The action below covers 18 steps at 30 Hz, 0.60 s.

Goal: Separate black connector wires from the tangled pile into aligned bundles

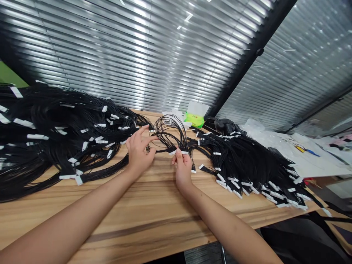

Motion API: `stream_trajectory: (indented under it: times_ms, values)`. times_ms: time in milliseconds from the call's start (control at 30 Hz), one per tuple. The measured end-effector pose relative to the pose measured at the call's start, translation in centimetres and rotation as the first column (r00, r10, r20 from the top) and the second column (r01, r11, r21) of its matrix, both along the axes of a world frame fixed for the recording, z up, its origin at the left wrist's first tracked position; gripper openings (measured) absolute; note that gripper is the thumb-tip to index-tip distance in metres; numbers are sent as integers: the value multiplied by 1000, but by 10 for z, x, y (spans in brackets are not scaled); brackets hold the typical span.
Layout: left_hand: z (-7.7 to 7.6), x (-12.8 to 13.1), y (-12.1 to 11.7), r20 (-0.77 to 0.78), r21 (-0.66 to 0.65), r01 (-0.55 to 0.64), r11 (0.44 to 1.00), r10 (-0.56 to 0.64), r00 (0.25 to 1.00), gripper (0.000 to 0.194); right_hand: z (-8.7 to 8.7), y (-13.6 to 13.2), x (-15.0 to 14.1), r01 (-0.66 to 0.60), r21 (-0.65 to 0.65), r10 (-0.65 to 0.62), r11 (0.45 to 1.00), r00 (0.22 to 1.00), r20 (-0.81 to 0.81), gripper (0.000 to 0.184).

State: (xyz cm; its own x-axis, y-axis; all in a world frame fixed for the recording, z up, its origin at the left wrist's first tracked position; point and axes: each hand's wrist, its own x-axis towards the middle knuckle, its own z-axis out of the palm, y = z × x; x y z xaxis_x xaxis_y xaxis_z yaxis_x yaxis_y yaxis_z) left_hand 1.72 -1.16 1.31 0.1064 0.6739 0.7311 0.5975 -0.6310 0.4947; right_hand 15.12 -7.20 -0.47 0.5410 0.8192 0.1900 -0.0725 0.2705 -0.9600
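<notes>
In the middle of the wooden table [154, 205] a looped bundle of thin black wires [172, 123] stands up in an arch. My right hand [183, 165] pinches its white connector [181, 152] between thumb and fingers. To the left of the arch, my left hand [139, 150] has its fingers spread, with the fingertips at the loose wires; whether they touch is hard to see. A large heap of black wires with white connectors [68, 128] lies left of my left hand. Another pile of such wires [247, 157] spreads out to the right of my right hand.
Behind the wires stands a bright green tissue pack [194, 119]. Silver window blinds [132, 51] rise along the table's back edge. At the far right, a white surface [319, 161] carries a blue-and-yellow tool [307, 150] and clear plastic bags [261, 134].
</notes>
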Motion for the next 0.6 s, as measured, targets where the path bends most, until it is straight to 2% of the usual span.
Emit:
stream_trajectory:
  times_ms: [100, 267, 600]
  values:
    - [1, -1, -1, -55, 85, -6, 996, 11, 998, 28, -1, 2, 2, 10, 4, -10, 1000, 999, -39, 37]
    - [1, -2, -3, -148, 199, 107, 974, -78, 986, 12, -1, 5, 4, 29, -4, -30, 1000, 994, -108, 35]
    - [-3, 0, -1, -327, 163, 278, 947, -214, 920, 22, -1, 5, 3, 7, -2, -7, 1000, 994, -112, 37]
